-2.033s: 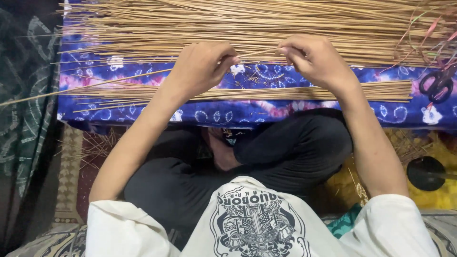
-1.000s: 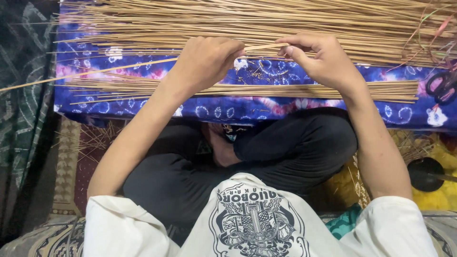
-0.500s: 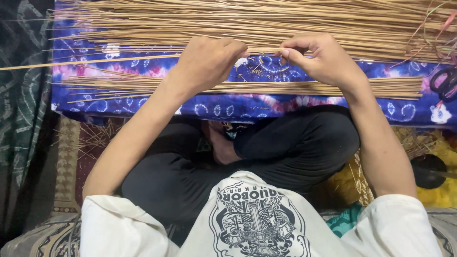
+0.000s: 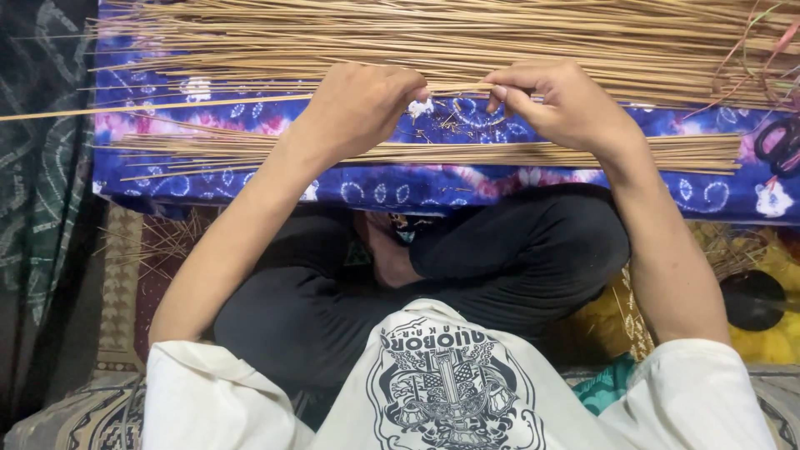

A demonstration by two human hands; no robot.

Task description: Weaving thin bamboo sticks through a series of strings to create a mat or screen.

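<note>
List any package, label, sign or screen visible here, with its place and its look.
No package, label, sign or screen shows.
Only print: a dark emblem with lettering on the white shirt, bottom centre.
Both hands, left hand and right hand, pinch a thin straw over the blue patterned cloth.

Both hands, the left hand (image 4: 358,104) and right hand (image 4: 567,104), are pinching one thin stick (image 4: 208,102) above a blue patterned cloth (image 4: 433,183), near a stick bundle (image 4: 433,152).
</note>
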